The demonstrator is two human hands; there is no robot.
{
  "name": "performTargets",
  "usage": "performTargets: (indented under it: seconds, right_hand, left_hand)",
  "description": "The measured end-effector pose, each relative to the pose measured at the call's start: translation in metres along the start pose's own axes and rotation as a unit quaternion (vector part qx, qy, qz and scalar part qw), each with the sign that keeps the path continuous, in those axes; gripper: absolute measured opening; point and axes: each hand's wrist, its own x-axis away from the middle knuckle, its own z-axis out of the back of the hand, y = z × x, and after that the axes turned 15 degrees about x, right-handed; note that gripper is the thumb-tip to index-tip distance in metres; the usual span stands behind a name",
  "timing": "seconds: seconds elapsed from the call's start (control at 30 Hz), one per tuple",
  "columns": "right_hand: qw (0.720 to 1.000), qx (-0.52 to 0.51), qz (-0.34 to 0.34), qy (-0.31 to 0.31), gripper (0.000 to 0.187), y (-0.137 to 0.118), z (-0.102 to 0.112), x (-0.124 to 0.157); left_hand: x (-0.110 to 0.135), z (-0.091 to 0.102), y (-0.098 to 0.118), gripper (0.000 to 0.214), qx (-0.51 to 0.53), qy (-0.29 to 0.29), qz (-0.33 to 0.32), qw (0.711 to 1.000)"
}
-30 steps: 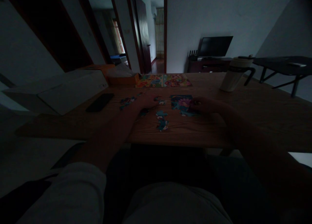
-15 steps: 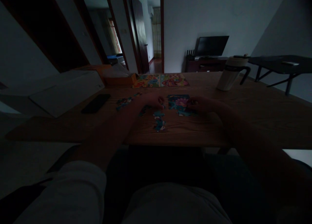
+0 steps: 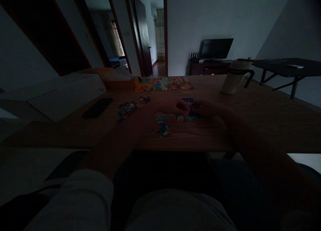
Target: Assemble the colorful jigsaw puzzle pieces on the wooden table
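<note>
A partly joined jigsaw puzzle (image 3: 187,99) lies on the wooden table, mostly covered by my hands. My left hand (image 3: 173,106) reaches across its left side, fingers closed, with a pale puzzle piece (image 3: 180,118) at their underside. At the puzzle's right side, my right hand (image 3: 204,107) has its fingers curled together against it; what they pinch is hidden. Loose blue puzzle pieces (image 3: 163,129) lie nearer to me, beside another blue piece (image 3: 162,118). More loose pieces (image 3: 127,106) are scattered left of my left forearm. The picture is dark and somewhat blurred.
A black phone (image 3: 97,107) and a white box (image 3: 67,95) are on the left. Behind the hands lie a colourful picture sheet (image 3: 164,84) and an orange box (image 3: 122,83). A handled tumbler (image 3: 233,78) stands at the back right of the table (image 3: 263,120).
My left hand has moved right, from beside the puzzle to over its left part. My right hand stays at the puzzle's right side. The camera view has shifted slightly.
</note>
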Motion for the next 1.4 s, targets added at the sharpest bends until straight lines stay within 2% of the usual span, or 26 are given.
performTargets:
  seconds: [0.1,0.17,0.23,0.3,0.37,0.43,0.6,0.77,0.93,1.07,1.27,1.4]
  right_hand:
    - [1.000,-0.012,0.013,-0.005,0.030,0.001,-0.001,-0.001]
    - [1.000,-0.008,0.013,-0.002,0.031,0.000,-0.001,-0.001]
    - [1.000,0.000,0.010,0.003,0.032,-0.001,0.001,0.000]
    - [1.000,0.005,0.006,-0.001,0.031,-0.001,0.002,0.000]
    - [1.000,0.009,-0.003,-0.011,0.029,-0.002,0.003,0.000]
    - [1.000,0.014,-0.012,-0.013,0.029,-0.004,0.003,-0.001]
    - [1.000,0.028,0.003,0.012,0.030,-0.008,0.003,-0.001]
    - [1.000,0.025,0.001,0.013,0.030,-0.012,0.005,0.003]
    - [0.999,0.023,-0.018,0.019,0.028,-0.019,0.008,0.006]
    - [0.999,0.031,-0.037,0.006,0.026,-0.021,0.009,0.007]
    - [0.999,0.028,-0.020,0.012,0.027,-0.019,0.008,0.007]
    - [0.998,0.049,-0.046,0.016,0.032,-0.018,0.009,0.007]
  left_hand:
    - [-0.008,-0.018,0.008,0.027,-0.026,-0.044,-0.042,0.998]
    - [-0.008,-0.029,0.012,0.033,-0.052,-0.020,-0.048,0.997]
    - [-0.002,-0.038,0.014,0.052,-0.074,0.043,-0.024,0.996]
    - [0.007,-0.045,0.015,0.071,-0.101,0.088,0.028,0.991]
    - [0.015,-0.051,0.014,0.072,-0.131,0.092,0.076,0.984]
    - [0.021,-0.055,0.011,0.067,-0.148,0.088,0.084,0.982]
    - [0.022,-0.054,0.004,0.063,-0.093,0.073,0.063,0.991]
    - [0.024,-0.052,0.008,0.063,-0.027,0.050,0.057,0.997]
    - [0.024,-0.056,0.012,0.056,-0.046,0.064,0.018,0.997]
    - [0.023,-0.057,0.012,0.054,-0.058,0.077,0.034,0.995]
    - [0.021,-0.055,0.005,0.054,-0.033,0.062,0.041,0.997]
    - [0.020,-0.056,0.004,0.057,-0.039,0.068,0.040,0.996]
